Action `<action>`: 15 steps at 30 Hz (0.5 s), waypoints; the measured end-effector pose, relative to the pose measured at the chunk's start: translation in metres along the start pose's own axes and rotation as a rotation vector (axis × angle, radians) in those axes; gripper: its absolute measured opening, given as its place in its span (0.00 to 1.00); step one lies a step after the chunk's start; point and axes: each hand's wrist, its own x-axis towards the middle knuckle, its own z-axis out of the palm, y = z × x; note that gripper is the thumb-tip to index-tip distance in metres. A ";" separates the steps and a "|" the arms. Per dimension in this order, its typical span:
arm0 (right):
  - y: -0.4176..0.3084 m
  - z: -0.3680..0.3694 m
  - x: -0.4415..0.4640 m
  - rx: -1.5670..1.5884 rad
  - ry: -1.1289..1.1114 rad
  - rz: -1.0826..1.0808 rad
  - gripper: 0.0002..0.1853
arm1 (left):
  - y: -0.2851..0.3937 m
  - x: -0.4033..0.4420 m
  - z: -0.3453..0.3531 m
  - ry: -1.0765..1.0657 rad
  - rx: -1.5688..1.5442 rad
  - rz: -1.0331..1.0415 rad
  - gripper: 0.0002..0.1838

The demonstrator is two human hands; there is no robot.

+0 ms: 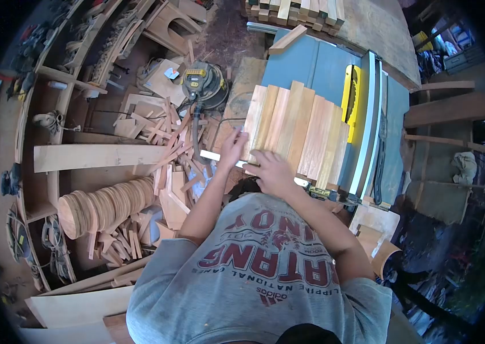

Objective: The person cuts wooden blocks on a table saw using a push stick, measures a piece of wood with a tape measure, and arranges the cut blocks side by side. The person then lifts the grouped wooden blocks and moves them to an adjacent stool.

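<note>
Several light wooden boards (294,129) lie side by side on the blue-grey top of a table saw (325,63), their far ends uneven. My left hand (232,147) is at the left edge of the boards, fingers close to the leftmost one; whether it grips anything is unclear. My right hand (271,171) rests on the near ends of the left boards, fingers spread. Right of the boards is a yellow insert (350,103) with a dark slot, beside the long metal fence (373,126).
A sander-like round tool (202,83) with a hose stands left of the saw. Wood offcuts (165,132) pile up nearby, with stacked rounded pieces (104,207) below. More cut blocks (300,11) sit behind the saw, and a loose piece (287,40) lies at its far left.
</note>
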 end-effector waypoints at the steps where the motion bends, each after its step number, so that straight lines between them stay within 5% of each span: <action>1: 0.000 0.004 0.003 -0.064 -0.045 -0.070 0.22 | 0.011 -0.002 -0.002 -0.057 0.061 -0.087 0.28; 15: 0.016 0.026 0.022 -0.234 -0.142 -0.353 0.21 | -0.019 -0.001 -0.055 -0.075 -0.282 -0.208 0.18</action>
